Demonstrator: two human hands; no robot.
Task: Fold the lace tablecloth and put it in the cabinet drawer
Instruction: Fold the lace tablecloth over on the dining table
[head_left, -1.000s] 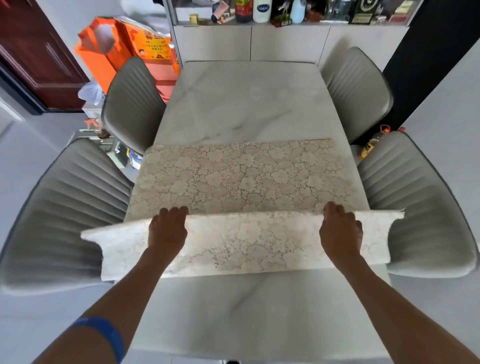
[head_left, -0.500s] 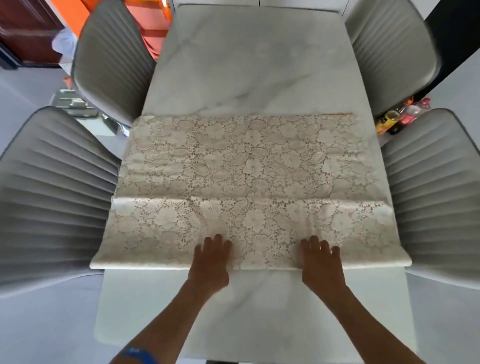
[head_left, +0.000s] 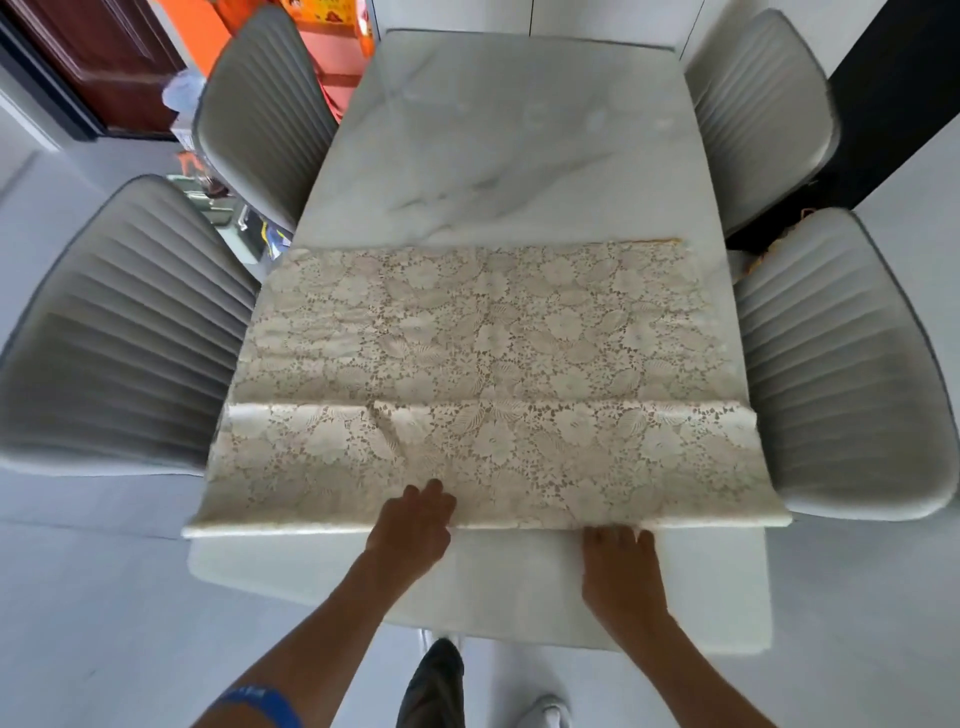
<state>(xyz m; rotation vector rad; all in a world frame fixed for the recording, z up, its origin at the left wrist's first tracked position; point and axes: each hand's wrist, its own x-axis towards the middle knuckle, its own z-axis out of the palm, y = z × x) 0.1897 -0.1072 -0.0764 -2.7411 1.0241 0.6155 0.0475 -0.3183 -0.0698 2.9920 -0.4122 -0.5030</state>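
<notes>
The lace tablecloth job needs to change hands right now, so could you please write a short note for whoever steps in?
Left hand: flat on the near edge of the lace tablecloth, fingers relaxed.
Right hand: at the near fold, fingertips tucked under the edge; whether it grips is unclear.
Cloth: lies across the marble table, a near strip doubled over with a crease line and a small wrinkle left of centre; both ends overhang the table sides.
Done: a first fold.
Left: fold it down further to a compact size, then carry it to the cabinet drawer, which is not in view.
</notes>
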